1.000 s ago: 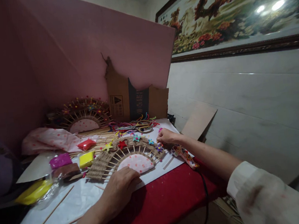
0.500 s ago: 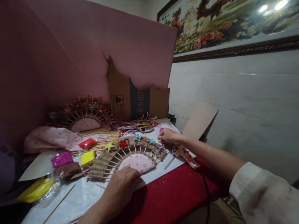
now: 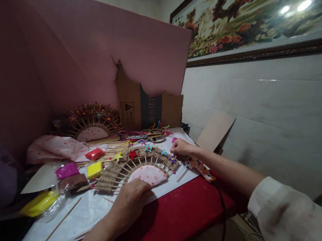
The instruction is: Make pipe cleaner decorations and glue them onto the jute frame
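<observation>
A half-round woven fan [image 3: 108,179] of sticks and brown cord lies on white paper. Dotted pink cloth [image 3: 148,175] covers its centre, and small star flowers in yellow, red, blue and purple sit along its outer rim. My left hand [image 3: 136,196] is closed at the fan's lower edge, fingers curled over the cloth part. Beside the purple flower [image 3: 172,158] at the right end, my right hand [image 3: 181,148] is pinched together, and what its fingertips hold is hidden. A pink bit [image 3: 174,139] shows just behind those fingers. Under the right wrist lies a flower-patterned glue gun [image 3: 200,169] with a black cord.
Scissors [image 3: 155,135] and coloured fuzzy stems lie behind the fan. Packs of red [image 3: 94,154], purple [image 3: 66,171], yellow [image 3: 95,170] and brown clay stand left. A second fan [image 3: 91,133] leans at the back near torn cardboard [image 3: 130,100]. A loose stick [image 3: 50,235] lies front left.
</observation>
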Tool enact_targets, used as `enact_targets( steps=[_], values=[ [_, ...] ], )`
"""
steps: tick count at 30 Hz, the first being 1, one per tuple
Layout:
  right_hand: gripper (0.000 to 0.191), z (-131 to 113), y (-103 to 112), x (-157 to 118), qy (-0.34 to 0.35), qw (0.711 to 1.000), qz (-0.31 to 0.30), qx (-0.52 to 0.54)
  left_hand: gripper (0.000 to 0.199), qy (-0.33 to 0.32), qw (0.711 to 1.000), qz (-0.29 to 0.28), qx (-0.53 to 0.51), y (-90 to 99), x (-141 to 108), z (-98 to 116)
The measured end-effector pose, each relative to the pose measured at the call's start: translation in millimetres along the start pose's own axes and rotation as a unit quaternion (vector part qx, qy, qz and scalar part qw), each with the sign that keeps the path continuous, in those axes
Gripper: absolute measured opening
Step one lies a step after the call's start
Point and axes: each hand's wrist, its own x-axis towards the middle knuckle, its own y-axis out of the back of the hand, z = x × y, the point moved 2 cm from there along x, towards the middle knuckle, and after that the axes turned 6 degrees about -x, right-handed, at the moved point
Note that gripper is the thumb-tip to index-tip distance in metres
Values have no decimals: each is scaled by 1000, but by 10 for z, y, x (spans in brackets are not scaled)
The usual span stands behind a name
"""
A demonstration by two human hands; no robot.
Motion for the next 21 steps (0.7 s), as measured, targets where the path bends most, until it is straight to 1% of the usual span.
enact_targets(
  steps=[11,17,21],
  values=[
    [26,20,-42,32,-7,1000,-10,8,19,-8,1000,8,-7,-13,12,-6],
    [23,-38,-40,7,-19,1000,-17,-8,20,-4,1000,4,-7,-8,-7,5],
    [24,-74,-25,-13,-12,1000,-7,-9,20,-1,1000,4,-5,-9,-11,3]
  ],
)
